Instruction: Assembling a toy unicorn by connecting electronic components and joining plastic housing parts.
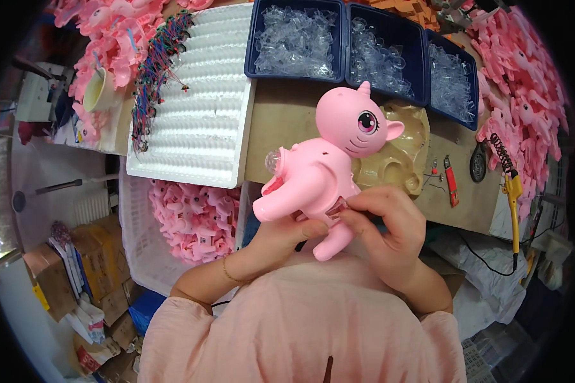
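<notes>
A pink plastic toy unicorn (310, 185) with a large purple eye is tilted in front of my chest, its head pointing away from me. My left hand (280, 236) is closed round its underside, with the thumb near the lower leg. Thumb and fingers of my right hand (390, 226) pinch together at an opening in the toy's belly. Any small part between those fingertips is too hidden to name. A clear plastic piece (273, 161) sticks out at the toy's left end.
Blue bins (346, 41) of clear plastic parts line the table's back. A white foam tray (201, 96) carries bundled wires (156, 76). On the right are red-handled cutters (451, 182) and a yellow soldering iron (513, 191). Pink toy parts (195, 220) fill a white crate (134, 242) at left.
</notes>
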`<action>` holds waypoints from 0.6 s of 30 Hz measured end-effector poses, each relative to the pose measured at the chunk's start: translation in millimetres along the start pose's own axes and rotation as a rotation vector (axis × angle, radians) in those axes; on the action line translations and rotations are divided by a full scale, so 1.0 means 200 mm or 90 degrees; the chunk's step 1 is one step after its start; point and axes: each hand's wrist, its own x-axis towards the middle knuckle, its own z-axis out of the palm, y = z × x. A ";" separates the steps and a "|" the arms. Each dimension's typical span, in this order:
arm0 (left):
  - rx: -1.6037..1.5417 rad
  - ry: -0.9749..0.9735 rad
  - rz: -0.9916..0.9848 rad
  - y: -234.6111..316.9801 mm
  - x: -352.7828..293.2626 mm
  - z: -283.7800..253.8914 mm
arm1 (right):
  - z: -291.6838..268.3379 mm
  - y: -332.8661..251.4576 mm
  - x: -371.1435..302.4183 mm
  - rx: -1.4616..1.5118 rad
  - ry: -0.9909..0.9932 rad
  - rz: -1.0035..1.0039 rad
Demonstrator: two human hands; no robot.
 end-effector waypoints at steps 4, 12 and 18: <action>0.029 -0.006 0.020 0.02 0.02 0.00 | 0.02 0.05 -0.04 0.015 -0.019 0.003; 0.172 -0.058 -0.036 0.15 0.02 0.03 | -0.01 0.02 0.00 0.539 -0.164 0.501; 0.564 -0.026 0.198 -0.04 0.02 -0.04 | 0.00 0.06 -0.08 0.585 -0.110 0.418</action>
